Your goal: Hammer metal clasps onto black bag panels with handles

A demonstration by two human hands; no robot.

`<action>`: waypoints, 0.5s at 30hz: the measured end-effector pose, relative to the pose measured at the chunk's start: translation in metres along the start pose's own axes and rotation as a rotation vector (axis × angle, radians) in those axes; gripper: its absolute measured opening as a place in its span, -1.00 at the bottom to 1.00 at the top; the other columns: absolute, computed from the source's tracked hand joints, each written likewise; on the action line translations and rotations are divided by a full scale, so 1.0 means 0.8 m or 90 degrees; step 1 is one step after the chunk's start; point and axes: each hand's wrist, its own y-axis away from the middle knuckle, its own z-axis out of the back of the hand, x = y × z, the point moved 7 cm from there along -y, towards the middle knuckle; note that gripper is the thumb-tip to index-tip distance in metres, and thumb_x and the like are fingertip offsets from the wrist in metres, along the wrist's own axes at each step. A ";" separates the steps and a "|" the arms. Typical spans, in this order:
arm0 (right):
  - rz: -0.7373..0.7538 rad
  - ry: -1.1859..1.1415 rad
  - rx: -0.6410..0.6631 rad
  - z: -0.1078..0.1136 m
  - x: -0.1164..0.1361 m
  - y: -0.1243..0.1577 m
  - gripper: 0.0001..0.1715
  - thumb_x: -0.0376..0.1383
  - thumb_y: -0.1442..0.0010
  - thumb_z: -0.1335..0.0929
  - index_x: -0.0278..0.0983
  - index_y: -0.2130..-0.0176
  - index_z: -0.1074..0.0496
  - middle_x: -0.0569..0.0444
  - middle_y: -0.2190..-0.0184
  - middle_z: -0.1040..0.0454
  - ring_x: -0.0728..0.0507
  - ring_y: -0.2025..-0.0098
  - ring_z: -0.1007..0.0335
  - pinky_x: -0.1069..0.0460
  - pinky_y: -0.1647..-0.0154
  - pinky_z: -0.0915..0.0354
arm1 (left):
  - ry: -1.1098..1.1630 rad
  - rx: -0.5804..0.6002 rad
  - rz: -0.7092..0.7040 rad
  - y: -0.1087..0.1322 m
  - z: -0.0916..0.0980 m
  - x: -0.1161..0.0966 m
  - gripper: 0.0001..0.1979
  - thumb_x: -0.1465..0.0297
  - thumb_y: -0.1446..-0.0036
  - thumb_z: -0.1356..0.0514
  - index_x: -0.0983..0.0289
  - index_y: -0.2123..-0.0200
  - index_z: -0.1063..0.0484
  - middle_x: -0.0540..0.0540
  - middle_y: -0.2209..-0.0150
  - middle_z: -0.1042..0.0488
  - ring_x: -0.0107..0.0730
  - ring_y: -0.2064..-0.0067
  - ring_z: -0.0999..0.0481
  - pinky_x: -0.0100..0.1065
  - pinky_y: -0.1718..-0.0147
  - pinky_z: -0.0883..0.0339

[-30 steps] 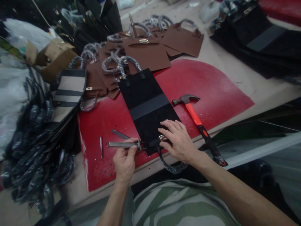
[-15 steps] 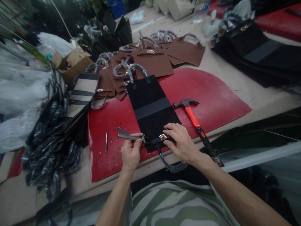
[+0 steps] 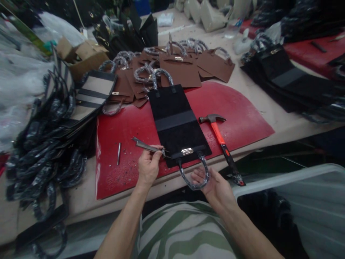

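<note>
A black bag panel (image 3: 175,102) lies flat and unfolded, with a shiny metal clasp (image 3: 187,151) near its close end. My left hand (image 3: 148,166) pinches a slim, two-armed grey piece (image 3: 147,145) whose small prongs point at the panel's left edge; its exact kind is unclear. At the close end, a plastic-wrapped handle (image 3: 194,186) hangs over the table edge. My right hand (image 3: 217,189), palm up, has its fingers curled around the handle's right side, loosely. A claw hammer (image 3: 219,135) with an orange and black grip lies right of the panel.
A red mat (image 3: 229,104) covers the work area; a thin metal rod (image 3: 119,154) lies on its left. Brown bag pieces (image 3: 180,72) are heaped behind. Black bags (image 3: 61,126) pile up at left, more black panels (image 3: 291,77) at right. A white bin (image 3: 318,201) stands below the table.
My right hand has moved off the clasp, down toward me, and turned palm up at the handle. The handle now points straighter toward me. My left hand still holds the grey piece.
</note>
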 end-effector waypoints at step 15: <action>-0.119 0.018 0.251 -0.031 -0.014 -0.009 -0.63 -0.09 -0.07 -0.44 -0.32 0.23 -0.58 -0.10 0.17 -0.58 0.11 0.62 -0.10 0.21 0.71 0.03 | 0.010 0.033 0.031 0.019 -0.008 -0.007 -0.81 0.31 -0.23 -0.21 0.27 0.16 -0.52 0.10 0.23 -0.58 -0.32 0.22 -0.56 -0.35 0.19 -0.42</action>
